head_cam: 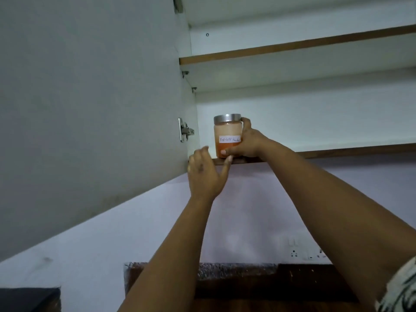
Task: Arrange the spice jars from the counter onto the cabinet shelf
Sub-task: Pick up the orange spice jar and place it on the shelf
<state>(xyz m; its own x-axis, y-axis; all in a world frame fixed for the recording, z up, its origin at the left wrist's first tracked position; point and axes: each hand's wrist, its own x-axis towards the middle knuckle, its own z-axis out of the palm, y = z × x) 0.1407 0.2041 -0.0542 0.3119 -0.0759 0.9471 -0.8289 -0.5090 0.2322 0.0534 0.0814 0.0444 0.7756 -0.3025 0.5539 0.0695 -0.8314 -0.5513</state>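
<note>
A glass spice jar [227, 136] with a steel lid, orange-red powder and a white handwritten label stands upright at the left end of the lowest cabinet shelf [351, 152]. My right hand [245, 143] grips the jar from its right side, thumb across the bottom front. My left hand [206, 174] is raised just below and left of the jar, fingers apart, one fingertip at the shelf's front edge near the jar's base. It holds nothing.
The open cabinet door [90, 109] hangs at the left with a metal hinge [185, 131]. A second shelf [292, 47] sits higher up. Below are a pale wall, a wall socket panel [308, 253] and a dark counter backsplash [236, 270].
</note>
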